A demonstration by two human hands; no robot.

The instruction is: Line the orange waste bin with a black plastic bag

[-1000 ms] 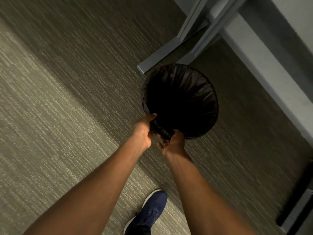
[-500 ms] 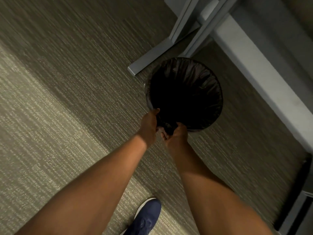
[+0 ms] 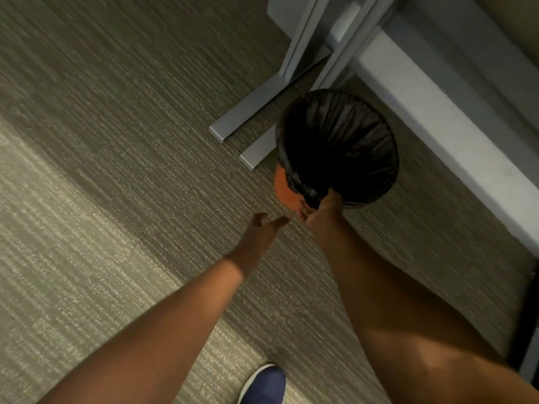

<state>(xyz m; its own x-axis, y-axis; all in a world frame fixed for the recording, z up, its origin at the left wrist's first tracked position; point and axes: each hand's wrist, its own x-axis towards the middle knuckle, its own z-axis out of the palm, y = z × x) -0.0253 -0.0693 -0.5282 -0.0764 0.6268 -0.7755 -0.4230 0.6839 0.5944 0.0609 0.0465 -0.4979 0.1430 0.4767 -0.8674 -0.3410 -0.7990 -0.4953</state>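
Note:
The orange waste bin [image 3: 284, 191] stands on the carpet, only a strip of its near-left wall showing. A black plastic bag [image 3: 338, 144] fills its inside and folds over the rim. My right hand [image 3: 322, 212] grips a bunched fold of the bag at the bin's near edge. My left hand [image 3: 264, 228] hovers just left of it, fingers spread, holding nothing and off the bin.
Two grey metal desk feet [image 3: 248, 112] lie on the carpet just left of and behind the bin. A pale baseboard or panel [image 3: 437, 132] runs diagonally on the right. My blue shoe [image 3: 262, 384] is at the bottom edge. A dark object [image 3: 529, 316] sits at the far right.
My left hand has let go of the bag and drawn back to the left with fingers apart. The orange wall now shows. My right hand still grips the bag.

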